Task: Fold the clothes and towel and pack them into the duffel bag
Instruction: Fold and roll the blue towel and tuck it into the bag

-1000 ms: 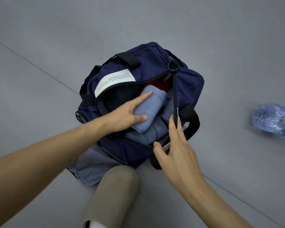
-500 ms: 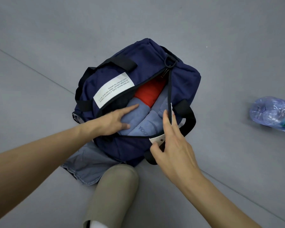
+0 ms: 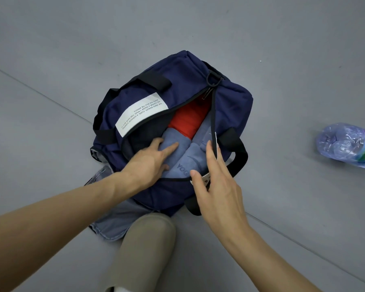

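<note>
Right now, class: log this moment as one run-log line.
left hand: pressing blue towel into duffel bag | right hand: holding opening edge | red garment: packed | zip: open

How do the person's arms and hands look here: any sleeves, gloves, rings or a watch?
Both forearms are bare as far as the picture shows; no sleeve is in view. The left hand and the right hand wear no gloves, and no ring, watch or bracelet is visible on the fingers or wrists. The nails look short and unpainted. The only clothing in view is a beige trouser leg.
</note>
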